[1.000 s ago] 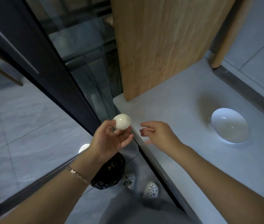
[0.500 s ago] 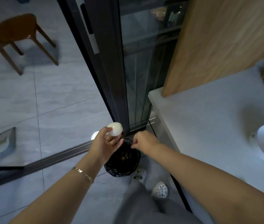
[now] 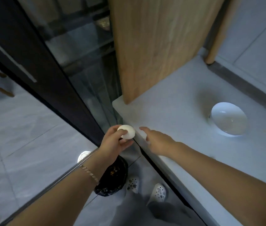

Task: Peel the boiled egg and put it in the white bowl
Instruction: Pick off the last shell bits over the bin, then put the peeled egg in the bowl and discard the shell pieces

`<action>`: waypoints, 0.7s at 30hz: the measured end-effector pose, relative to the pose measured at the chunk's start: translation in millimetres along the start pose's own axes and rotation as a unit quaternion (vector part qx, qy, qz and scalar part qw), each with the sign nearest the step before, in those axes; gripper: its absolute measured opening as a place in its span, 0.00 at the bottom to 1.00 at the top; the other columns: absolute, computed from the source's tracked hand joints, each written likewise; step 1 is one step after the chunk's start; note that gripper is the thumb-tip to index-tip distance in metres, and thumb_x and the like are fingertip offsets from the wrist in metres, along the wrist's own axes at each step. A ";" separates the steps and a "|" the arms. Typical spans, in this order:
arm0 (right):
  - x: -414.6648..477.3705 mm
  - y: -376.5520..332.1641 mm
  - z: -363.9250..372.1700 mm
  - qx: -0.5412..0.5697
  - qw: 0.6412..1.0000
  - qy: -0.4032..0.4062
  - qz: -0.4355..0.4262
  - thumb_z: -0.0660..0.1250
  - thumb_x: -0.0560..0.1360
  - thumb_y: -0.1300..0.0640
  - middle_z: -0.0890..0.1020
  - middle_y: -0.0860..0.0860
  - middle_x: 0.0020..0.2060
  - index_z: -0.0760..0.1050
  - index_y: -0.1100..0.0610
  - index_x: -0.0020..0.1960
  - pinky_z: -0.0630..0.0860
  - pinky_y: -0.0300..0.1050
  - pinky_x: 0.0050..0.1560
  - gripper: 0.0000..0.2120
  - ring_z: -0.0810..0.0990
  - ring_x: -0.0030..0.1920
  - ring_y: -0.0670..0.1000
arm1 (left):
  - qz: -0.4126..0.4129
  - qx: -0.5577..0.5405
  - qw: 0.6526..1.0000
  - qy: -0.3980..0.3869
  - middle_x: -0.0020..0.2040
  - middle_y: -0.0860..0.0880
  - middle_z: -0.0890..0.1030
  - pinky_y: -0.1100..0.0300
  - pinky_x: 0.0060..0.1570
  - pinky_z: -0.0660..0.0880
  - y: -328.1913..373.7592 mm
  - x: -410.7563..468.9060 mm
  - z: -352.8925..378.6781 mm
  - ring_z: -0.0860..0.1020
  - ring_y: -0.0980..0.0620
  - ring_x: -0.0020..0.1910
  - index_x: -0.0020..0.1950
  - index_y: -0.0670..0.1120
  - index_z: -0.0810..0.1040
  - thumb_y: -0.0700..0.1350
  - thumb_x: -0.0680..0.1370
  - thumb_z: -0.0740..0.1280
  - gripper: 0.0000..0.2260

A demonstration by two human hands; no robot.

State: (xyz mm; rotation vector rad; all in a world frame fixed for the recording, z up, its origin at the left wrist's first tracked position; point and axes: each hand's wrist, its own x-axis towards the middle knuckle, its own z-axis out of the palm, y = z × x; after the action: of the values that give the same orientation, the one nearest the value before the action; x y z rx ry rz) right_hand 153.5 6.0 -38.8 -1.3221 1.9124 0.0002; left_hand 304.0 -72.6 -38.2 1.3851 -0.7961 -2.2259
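Observation:
My left hand (image 3: 114,141) holds a smooth white boiled egg (image 3: 128,131) between thumb and fingers, just off the left edge of the counter. My right hand (image 3: 157,139) hovers over the counter's front corner, right beside the egg, with its fingers stretched towards it and nothing in them. The white bowl (image 3: 229,119) stands empty on the counter, far to the right of both hands.
The grey counter (image 3: 186,128) runs right, with a wooden panel (image 3: 153,43) upright at its back. A black-lined waste bin (image 3: 112,178) stands on the floor under my left wrist. A dark glass door frame (image 3: 44,70) is at the left.
My right hand has risen from over the waste bin to the counter corner. My left hand has kept the egg and come nearer the counter. The view has swung right, showing the whole bowl.

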 end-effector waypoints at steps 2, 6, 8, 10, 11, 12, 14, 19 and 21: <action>-20.2 33.0 -19.6 0.052 0.995 0.069 0.040 0.58 0.76 0.60 0.77 0.55 0.58 0.61 0.50 0.69 0.72 0.47 0.53 0.23 0.76 0.57 0.56 | 0.001 0.055 0.997 -0.046 0.51 0.42 0.75 0.53 0.42 0.82 -1.3 6.1 40.1 0.79 0.45 0.43 0.47 0.45 0.73 0.34 0.75 0.63 0.06; -61.3 90.7 -49.8 0.101 0.972 0.172 0.125 0.59 0.75 0.58 0.80 0.54 0.55 0.74 0.51 0.58 0.71 0.41 0.50 0.13 0.78 0.54 0.55 | 0.017 0.133 0.986 -0.100 0.49 0.44 0.75 0.59 0.39 0.82 -6.5 11.5 117.6 0.78 0.46 0.46 0.45 0.46 0.74 0.33 0.73 0.65 0.09; -87.6 125.9 -61.0 0.118 0.950 0.237 0.165 0.60 0.75 0.58 0.81 0.54 0.54 0.77 0.52 0.55 0.72 0.42 0.54 0.11 0.78 0.55 0.55 | 0.034 0.210 0.968 -0.135 0.47 0.44 0.75 0.60 0.40 0.82 -14.9 11.9 167.6 0.78 0.45 0.46 0.44 0.47 0.74 0.32 0.72 0.66 0.10; -99.6 148.4 -66.3 0.124 0.933 0.272 0.203 0.60 0.75 0.58 0.81 0.53 0.56 0.78 0.52 0.54 0.72 0.43 0.56 0.11 0.77 0.58 0.55 | 0.076 0.287 0.942 -0.156 0.45 0.43 0.76 0.58 0.38 0.80 -21.9 13.5 201.4 0.78 0.48 0.42 0.42 0.48 0.74 0.32 0.70 0.67 0.11; -107.3 161.1 -69.1 0.126 0.924 0.281 0.227 0.59 0.75 0.58 0.80 0.53 0.58 0.78 0.51 0.54 0.72 0.44 0.56 0.12 0.76 0.59 0.56 | 0.104 0.328 0.923 -0.170 0.44 0.43 0.75 0.58 0.38 0.80 -28.3 14.5 221.4 0.77 0.49 0.39 0.41 0.49 0.74 0.33 0.69 0.69 0.11; -114.8 174.3 -69.9 0.129 0.917 0.286 0.246 0.58 0.75 0.57 0.80 0.53 0.58 0.77 0.50 0.54 0.73 0.45 0.55 0.12 0.76 0.59 0.58 | 0.137 0.376 0.898 -0.182 0.42 0.46 0.75 0.58 0.39 0.79 -35.5 16.1 241.4 0.75 0.50 0.38 0.42 0.48 0.73 0.36 0.67 0.70 0.11; -121.8 192.5 -69.8 0.131 0.909 0.292 0.266 0.58 0.75 0.58 0.80 0.54 0.57 0.77 0.49 0.54 0.73 0.45 0.51 0.13 0.76 0.58 0.58 | 0.212 0.493 0.820 -0.201 0.40 0.51 0.75 0.66 0.35 0.74 -45.1 23.3 269.5 0.73 0.51 0.38 0.48 0.48 0.73 0.41 0.64 0.71 0.14; -139.3 232.1 -51.9 0.204 0.878 0.301 0.310 0.58 0.74 0.59 0.80 0.50 0.57 0.78 0.50 0.53 0.72 0.43 0.53 0.13 0.77 0.57 0.54 | 0.320 0.745 0.529 -0.252 0.53 0.41 0.75 0.56 0.43 0.69 -78.9 53.3 330.7 0.75 0.39 0.51 0.57 0.44 0.69 0.43 0.67 0.68 0.20; -140.7 240.6 -42.4 0.217 0.878 0.287 0.316 0.58 0.74 0.59 0.80 0.51 0.57 0.77 0.50 0.53 0.73 0.45 0.55 0.13 0.77 0.57 0.54 | 0.325 0.808 0.428 -0.242 0.57 0.40 0.74 0.53 0.48 0.71 -91.3 65.9 342.7 0.74 0.37 0.56 0.60 0.43 0.68 0.45 0.69 0.67 0.21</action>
State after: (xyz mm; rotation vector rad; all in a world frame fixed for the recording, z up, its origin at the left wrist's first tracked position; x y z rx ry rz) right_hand -41.8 208.8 -25.1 -0.3649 2.5699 -0.5138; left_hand -36.7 44.7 -23.2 0.3003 -3.3309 -0.5679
